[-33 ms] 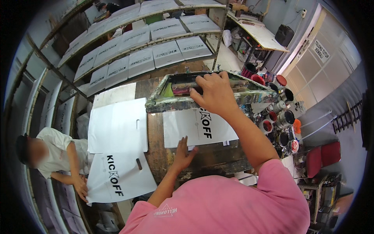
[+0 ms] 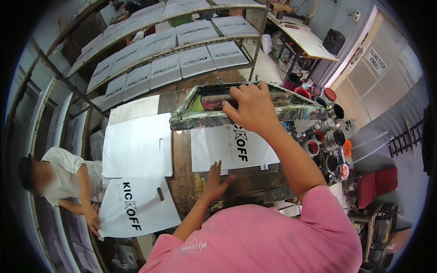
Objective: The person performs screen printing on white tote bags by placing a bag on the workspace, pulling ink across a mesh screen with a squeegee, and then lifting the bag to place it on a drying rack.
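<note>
A paint-stained screen-printing frame (image 2: 205, 122) is tilted up above the table. Inside it lies a squeegee (image 2: 214, 102), and my right hand (image 2: 253, 108) is closed around it, the wrist crossing the frame's near side. Beneath the frame's near side a white bag (image 2: 209, 150) with black lettering lies flat; its far part is hidden. My left hand (image 2: 215, 183) is open, fingers spread, at that bag's near edge. To the left, a co-worker's hands (image 2: 92, 218) hold the corner of another printed white bag (image 2: 152, 214).
A stack of blank white bags (image 2: 136, 145) lies left on the wooden table (image 2: 182, 159). Several paint cans (image 2: 334, 139) crowd the right end. Racks (image 2: 173, 84) of printed bags stand beyond and to the left. A red chair (image 2: 378, 184) is at right.
The co-worker's printed bag has shifted slightly to the left with their hands. My left hand has moved a little at the bag's near edge; my right hand stays at the squeegee.
</note>
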Available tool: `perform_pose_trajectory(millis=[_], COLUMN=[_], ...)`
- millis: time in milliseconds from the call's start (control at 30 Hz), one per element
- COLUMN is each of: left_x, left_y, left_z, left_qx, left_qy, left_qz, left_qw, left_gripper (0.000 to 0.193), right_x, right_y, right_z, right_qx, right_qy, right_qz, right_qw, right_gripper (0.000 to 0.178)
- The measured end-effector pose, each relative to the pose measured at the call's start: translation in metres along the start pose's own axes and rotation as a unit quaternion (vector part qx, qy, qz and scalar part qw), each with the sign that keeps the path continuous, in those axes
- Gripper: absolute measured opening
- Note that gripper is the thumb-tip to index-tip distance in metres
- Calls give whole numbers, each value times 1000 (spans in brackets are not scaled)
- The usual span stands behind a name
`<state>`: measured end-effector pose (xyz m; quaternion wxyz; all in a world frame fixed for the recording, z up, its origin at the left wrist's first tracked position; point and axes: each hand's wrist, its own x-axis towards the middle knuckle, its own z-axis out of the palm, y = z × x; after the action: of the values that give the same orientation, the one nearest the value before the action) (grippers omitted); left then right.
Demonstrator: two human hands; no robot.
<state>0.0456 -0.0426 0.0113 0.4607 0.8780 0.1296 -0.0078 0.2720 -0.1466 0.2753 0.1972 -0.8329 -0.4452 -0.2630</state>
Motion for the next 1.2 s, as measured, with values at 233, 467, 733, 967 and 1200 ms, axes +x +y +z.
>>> perform_pose_trajectory(millis=[233, 467, 733, 967, 1200], left_x=[-1, -12, -1, 56, 48], left_y=[-27, -67, -38, -1, 39], left_z=[35, 44, 36, -9, -41], left_qx=[233, 358, 328, 81, 50], left_qy=[8, 65, 55, 221, 257], left_qz=[-40, -108, -104, 46, 27], left_qw=[972, 925, 937, 971, 965], left_gripper=[111, 110, 108, 63, 68], right_x=[20, 34, 37, 36, 32], right_y=[2, 10, 14, 12, 12], right_z=[-6, -7, -8, -8, -6], right_qx=[0, 25, 26, 15, 12], right_qy=[-38, 6, -5, -30, -5], right_qz=[11, -15, -1, 18, 2], right_qw=[999, 1000, 1000, 999, 1000], right_gripper=[42, 34, 35, 42, 35])
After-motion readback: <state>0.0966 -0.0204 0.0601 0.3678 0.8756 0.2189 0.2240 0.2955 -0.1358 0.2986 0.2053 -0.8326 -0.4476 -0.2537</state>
